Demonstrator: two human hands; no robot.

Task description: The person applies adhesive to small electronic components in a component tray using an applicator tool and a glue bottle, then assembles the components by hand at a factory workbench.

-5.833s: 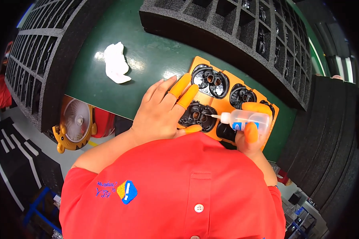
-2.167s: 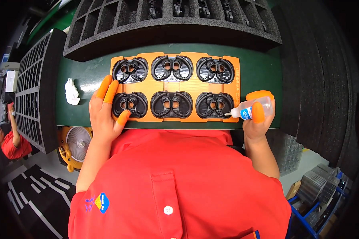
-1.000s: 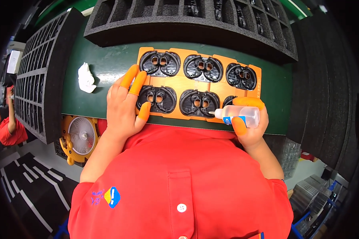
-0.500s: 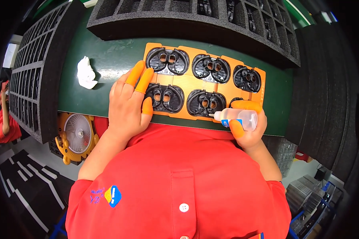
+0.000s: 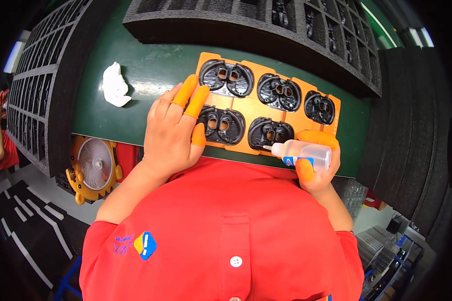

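Note:
An orange fixture plate [image 5: 241,104] lies on the green table and carries several black moulded parts, each with two round openings. My left hand [image 5: 171,125] rests at its left edge, fingers stretched out, with orange cots on the thumb and two fingers. The fingertips lie beside the upper left part [image 5: 241,80] and the lower left part [image 5: 236,123]. In my right hand [image 5: 320,183], also in orange cots, is a clear squeeze bottle [image 5: 316,153] with a thin nozzle. Its tip is at the near rim of the lower middle part [image 5: 258,131]. My right hand covers the plate's lower right corner.
A crumpled white tissue [image 5: 115,86] lies left of the plate. Behind stands a dark foam tray [image 5: 246,37] with parts in its compartments; another compartmented tray [image 5: 32,95] is at the left. A yellow fan [image 5: 95,163] sits below the table's left edge. Another person's arm shows far left.
The whole view has shifted slightly, so the plate appears further right. The nozzle has moved left along the near rim of the lower middle part. My left hand keeps its place on the plate.

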